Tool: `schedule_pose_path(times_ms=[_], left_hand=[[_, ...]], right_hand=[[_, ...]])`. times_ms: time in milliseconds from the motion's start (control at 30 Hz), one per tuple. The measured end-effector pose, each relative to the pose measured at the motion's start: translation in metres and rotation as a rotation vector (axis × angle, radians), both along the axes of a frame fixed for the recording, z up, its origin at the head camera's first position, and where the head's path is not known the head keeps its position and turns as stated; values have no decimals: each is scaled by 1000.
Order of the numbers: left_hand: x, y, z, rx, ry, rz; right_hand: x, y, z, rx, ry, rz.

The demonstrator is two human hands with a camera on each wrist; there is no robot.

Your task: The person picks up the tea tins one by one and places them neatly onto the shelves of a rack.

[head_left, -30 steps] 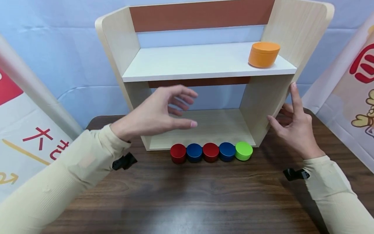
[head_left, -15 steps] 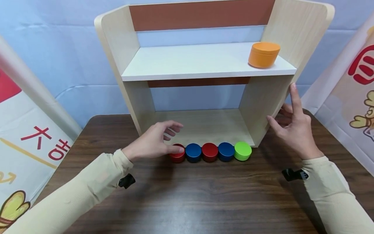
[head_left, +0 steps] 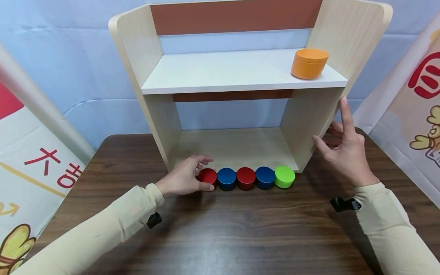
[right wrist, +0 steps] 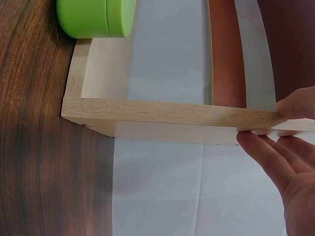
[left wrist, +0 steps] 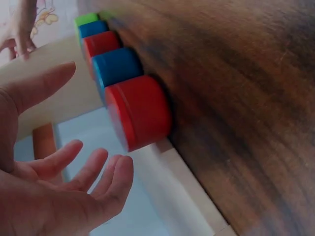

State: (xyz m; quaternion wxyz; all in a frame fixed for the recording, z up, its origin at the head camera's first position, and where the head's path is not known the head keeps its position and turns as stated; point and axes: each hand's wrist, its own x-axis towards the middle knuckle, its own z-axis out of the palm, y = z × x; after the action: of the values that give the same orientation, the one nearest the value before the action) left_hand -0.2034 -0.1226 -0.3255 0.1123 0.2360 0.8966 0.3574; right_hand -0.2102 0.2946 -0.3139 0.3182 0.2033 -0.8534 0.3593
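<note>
Left hand cups the red tin; wrist view shows fingers spread, apart.

The shelf unit is viewed from above and in front by the head camera. The left wrist view is held close beside the red tin at the shelf's foot. The shelf's right side panel is seen closely, edge-on, by the right wrist camera; the green tin is shared by all views.

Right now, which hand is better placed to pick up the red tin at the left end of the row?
The left hand: it is beside that red tin, while the right hand steadies the shelf unit.
</note>
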Motion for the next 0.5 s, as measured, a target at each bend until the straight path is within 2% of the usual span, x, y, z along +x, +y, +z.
schedule_pose_path(times_ms=[267,500], left_hand=[[-1,3,-19,5,-19,24],[-1,6,-25,-2,-2,55]], right_hand=[[1,0,0,13,-7,-3],[0,1,0,20,-6,-14]])
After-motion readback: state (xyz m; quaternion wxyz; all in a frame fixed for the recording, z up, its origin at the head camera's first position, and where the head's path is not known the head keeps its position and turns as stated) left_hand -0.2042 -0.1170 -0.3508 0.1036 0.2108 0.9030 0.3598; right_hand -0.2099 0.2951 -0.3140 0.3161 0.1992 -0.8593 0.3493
